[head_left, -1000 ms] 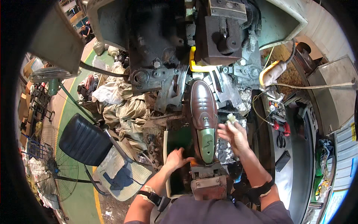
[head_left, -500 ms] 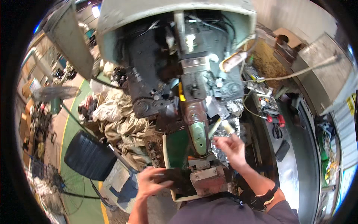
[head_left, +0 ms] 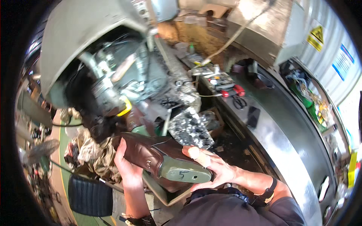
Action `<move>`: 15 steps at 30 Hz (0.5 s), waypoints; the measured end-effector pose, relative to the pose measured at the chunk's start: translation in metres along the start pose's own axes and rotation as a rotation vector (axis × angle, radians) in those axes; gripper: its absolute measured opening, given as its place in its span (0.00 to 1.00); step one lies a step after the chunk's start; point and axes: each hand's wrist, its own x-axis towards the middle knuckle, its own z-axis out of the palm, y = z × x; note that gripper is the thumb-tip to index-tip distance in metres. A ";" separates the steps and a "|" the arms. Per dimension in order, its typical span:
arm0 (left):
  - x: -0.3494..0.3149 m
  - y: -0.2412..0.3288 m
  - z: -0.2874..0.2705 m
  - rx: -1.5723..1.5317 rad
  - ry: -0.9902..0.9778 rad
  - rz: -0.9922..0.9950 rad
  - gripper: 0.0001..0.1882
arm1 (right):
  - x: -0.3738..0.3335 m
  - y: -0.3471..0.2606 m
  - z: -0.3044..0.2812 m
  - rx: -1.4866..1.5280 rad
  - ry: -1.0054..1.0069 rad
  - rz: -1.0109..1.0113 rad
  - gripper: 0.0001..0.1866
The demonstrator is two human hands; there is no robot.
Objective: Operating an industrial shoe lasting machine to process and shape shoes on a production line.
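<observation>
A dark brown leather shoe upper (head_left: 139, 151) lies across both my hands, close in front of my body. It is stretched over a green shoe last (head_left: 183, 171), whose flat end has a small hole and a handwritten mark and faces me. My left hand (head_left: 128, 165) grips the upper's left end with the thumb on top. My right hand (head_left: 213, 165) wraps around the last's end, with a pale wrap on one finger. Just beyond, a second brown shoe upper (head_left: 136, 118) on a green last sits in the blurred machine (head_left: 102, 90).
A speckled silvery tray (head_left: 192, 128) stands beyond my right hand. A conveyor with a metal edge (head_left: 286, 150) curves along the right, bearing a black phone (head_left: 253, 116) and scissors (head_left: 239, 101). A black stool (head_left: 90, 196) and crumpled cloth sacks (head_left: 90, 150) are at left.
The view has swung right, so the machine now sits further left. My hands, apart before, have come together on the shoe upper with its last.
</observation>
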 end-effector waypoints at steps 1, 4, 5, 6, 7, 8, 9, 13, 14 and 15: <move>0.006 -0.018 0.016 0.007 -0.026 -0.030 0.17 | -0.008 -0.006 -0.016 -0.037 0.036 0.001 0.53; 0.020 -0.083 0.063 0.026 0.053 -0.178 0.17 | -0.045 -0.023 -0.065 -0.189 0.130 0.089 0.49; 0.025 -0.108 0.073 0.040 0.032 -0.204 0.17 | -0.061 -0.027 -0.078 -0.206 0.159 0.101 0.49; 0.031 -0.136 0.083 0.086 0.049 -0.254 0.17 | -0.078 -0.030 -0.091 -0.273 0.206 0.130 0.50; 0.034 -0.162 0.095 0.135 0.065 -0.303 0.18 | -0.095 -0.035 -0.104 -0.340 0.254 0.161 0.51; 0.030 -0.190 0.122 0.148 0.043 -0.400 0.17 | -0.110 -0.041 -0.119 -0.393 0.318 0.210 0.46; 0.030 -0.220 0.133 0.214 0.073 -0.409 0.18 | -0.129 -0.045 -0.132 -0.408 0.338 0.219 0.46; 0.016 -0.353 0.156 0.416 0.009 -0.808 0.24 | -0.218 -0.056 -0.188 -0.089 0.754 0.815 0.43; 0.004 -0.380 0.154 0.415 -0.045 -0.909 0.26 | -0.239 -0.059 -0.204 0.030 0.949 1.010 0.43; -0.009 -0.402 0.152 0.412 -0.104 -1.014 0.28 | -0.264 -0.055 -0.219 0.302 1.258 1.058 0.42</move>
